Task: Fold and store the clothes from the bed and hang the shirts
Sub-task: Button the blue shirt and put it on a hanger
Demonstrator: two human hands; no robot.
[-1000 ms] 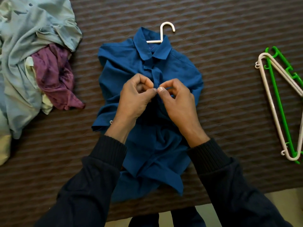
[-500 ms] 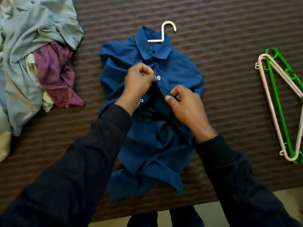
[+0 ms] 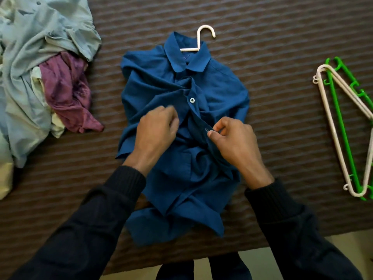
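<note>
A blue shirt (image 3: 214,85) lies crumpled on the brown bed cover (image 3: 272,33), collar at the far end, with a white hanger (image 3: 198,40) inside it and the hook sticking out past the collar. One white button (image 3: 192,100) below the collar is fastened. My right hand (image 3: 234,142) pinches the right edge of the shirt's front opening at a buttonhole. My left hand (image 3: 157,132), fingers curled and blurred by motion, sits on the left front edge; whether it grips the cloth is unclear.
A heap of clothes (image 3: 40,63), pale blue, cream and purple, lies at the left. Two spare hangers, one white (image 3: 331,130) and one green (image 3: 341,126), lie at the right. The bed's near edge (image 3: 302,241) runs along the bottom, with floor beyond it.
My left hand came back down from the fastened upper button to the front edge below it. My right hand stayed on the right edge, now pinching at a buttonhole.
</note>
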